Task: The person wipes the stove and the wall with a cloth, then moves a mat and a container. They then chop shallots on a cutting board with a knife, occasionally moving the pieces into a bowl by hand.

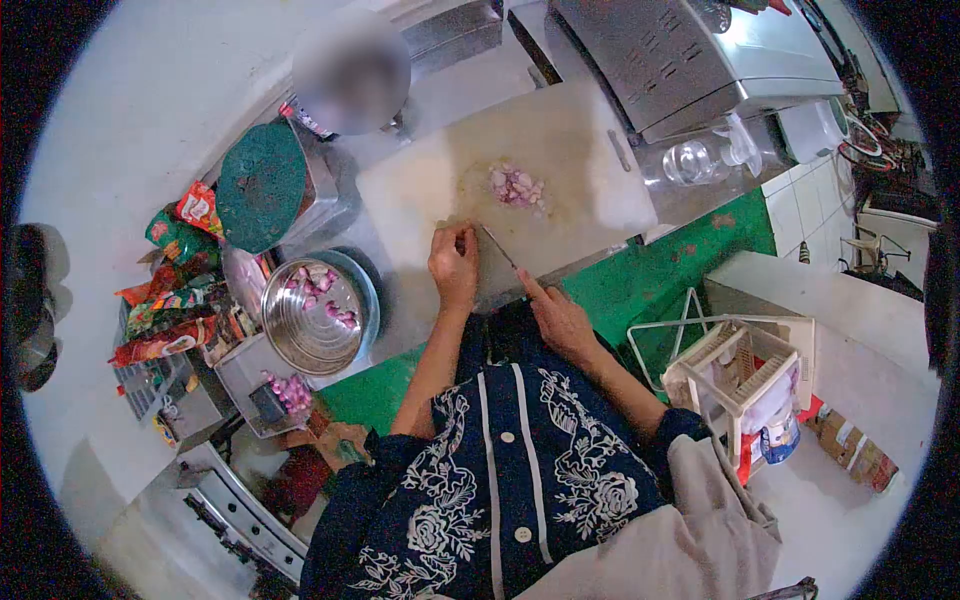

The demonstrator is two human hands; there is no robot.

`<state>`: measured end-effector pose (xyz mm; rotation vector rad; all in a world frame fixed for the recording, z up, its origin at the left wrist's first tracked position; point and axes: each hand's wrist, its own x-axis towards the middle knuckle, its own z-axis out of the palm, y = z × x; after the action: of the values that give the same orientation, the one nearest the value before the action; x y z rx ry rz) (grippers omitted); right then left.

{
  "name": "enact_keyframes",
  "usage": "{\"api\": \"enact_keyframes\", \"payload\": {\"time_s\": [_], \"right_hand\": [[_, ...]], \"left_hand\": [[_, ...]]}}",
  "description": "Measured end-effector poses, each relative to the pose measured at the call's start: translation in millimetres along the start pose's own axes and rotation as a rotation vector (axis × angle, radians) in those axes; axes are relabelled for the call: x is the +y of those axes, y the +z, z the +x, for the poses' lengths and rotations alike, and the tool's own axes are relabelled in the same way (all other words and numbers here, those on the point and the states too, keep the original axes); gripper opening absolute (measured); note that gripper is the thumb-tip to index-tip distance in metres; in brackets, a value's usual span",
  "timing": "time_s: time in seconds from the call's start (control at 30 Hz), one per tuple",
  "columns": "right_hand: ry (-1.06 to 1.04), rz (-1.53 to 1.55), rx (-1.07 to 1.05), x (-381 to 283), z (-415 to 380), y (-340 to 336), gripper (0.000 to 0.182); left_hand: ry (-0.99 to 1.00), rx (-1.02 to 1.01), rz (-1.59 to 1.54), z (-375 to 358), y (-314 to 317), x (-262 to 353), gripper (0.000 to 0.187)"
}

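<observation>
My right hand (563, 322) is wrapped round the handle of a knife (497, 245), whose thin blade points up and left toward my left hand (454, 268). The fingers of my left hand are pinched together over the near edge of a white cutting board (420, 190). Whatever they hold is too small to make out. Beyond both hands, a small heap of peeled, pinkish-white shallots (517, 186) lies on the board. Left of my left arm stands a steel bowl (312, 347) with several purple shallots (318, 285) inside.
More shallots (292, 393) lie on a tray at lower left, with another person's hand (343, 443) close by. Colourful food packets (185, 260) and a dark green round lid (262, 187) stand left. A clear container (690, 162) and metal appliance (650, 70) are at right.
</observation>
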<state>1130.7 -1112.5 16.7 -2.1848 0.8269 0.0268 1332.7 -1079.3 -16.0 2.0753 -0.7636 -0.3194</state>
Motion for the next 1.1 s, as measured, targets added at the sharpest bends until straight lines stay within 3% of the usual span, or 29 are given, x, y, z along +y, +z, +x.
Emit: {"api": "enact_keyframes", "payload": {"time_s": [0.17,1.1], "right_hand": [[-0.018,-0.011,0.007,-4.5,4.4,-3.2,0.068],[-0.034,-0.15,-0.035,-7.6,14.6,-1.2,0.071]], "left_hand": [[-0.078,-0.019,-0.029,-0.3,-1.2,5.1,0.012],[-0.012,0.003,0.007,1.2,-0.7,5.8,0.014]]}}
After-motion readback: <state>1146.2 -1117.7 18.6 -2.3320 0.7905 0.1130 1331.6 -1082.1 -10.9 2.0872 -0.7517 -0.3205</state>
